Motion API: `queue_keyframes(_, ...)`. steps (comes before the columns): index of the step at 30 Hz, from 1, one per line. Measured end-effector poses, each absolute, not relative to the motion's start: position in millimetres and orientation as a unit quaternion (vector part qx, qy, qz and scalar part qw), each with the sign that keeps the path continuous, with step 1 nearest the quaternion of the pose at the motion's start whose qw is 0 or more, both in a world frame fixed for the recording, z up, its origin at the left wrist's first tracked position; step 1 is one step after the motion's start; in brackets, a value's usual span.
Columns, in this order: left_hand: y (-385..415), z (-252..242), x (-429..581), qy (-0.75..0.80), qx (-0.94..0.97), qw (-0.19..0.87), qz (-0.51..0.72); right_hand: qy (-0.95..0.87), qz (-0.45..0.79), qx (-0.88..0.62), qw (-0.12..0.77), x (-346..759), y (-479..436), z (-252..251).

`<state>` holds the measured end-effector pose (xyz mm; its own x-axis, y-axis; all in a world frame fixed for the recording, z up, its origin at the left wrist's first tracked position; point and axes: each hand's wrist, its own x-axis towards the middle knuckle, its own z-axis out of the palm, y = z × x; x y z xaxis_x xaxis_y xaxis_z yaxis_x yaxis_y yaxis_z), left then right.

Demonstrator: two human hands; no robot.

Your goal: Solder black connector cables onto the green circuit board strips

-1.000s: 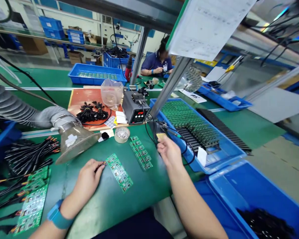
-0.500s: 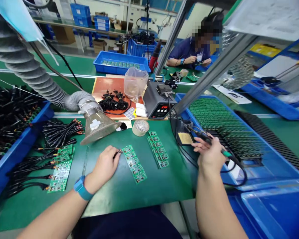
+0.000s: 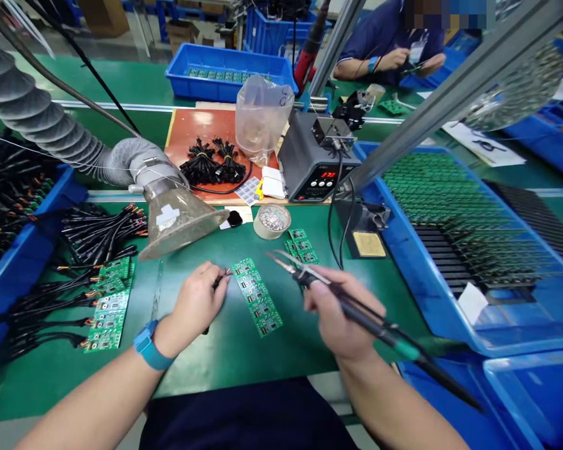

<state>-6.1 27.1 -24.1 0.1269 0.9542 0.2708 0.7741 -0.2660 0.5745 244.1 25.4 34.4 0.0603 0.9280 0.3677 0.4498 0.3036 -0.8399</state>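
My left hand (image 3: 201,299) is closed on a black cable (image 3: 218,281), whose thin bare-ended wires meet the upper left corner of a green circuit board panel (image 3: 257,297). The panel lies flat on the green mat. My right hand (image 3: 342,312) is wrapped round a soldering iron (image 3: 373,325), its tip pointing left above the mat, to the right of the panel's upper part. A thin metal rod runs alongside the tip. Behind the iron lie more circuit board panels (image 3: 303,245), partly covered by it. A round tub of silvery bits (image 3: 272,220) stands beyond the panel.
A fume extraction hood (image 3: 178,219) hangs at left, near boards with cables attached (image 3: 107,312). The soldering station (image 3: 316,159) and iron stand (image 3: 366,234) are at the back right. Blue bins (image 3: 443,312) flank both sides. A co-worker (image 3: 389,44) sits across the bench.
My right hand has brought the soldering iron from beside the stand leftward towards the circuit board. My left hand keeps its cable at the board's corner. The camera view has tilted down.
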Motion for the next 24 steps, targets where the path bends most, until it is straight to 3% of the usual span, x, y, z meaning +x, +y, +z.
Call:
queue_keyframes(16,25.7,-23.0,1.0,0.6,0.745,0.154,0.248,-0.753,0.231,-0.488,0.376,215.0,20.4,13.8)
queue_keyframes(24,25.7,-23.9,0.7,0.6,0.738,0.162,0.261,-0.768,0.199,-0.484,0.369,214.4,18.3,7.7)
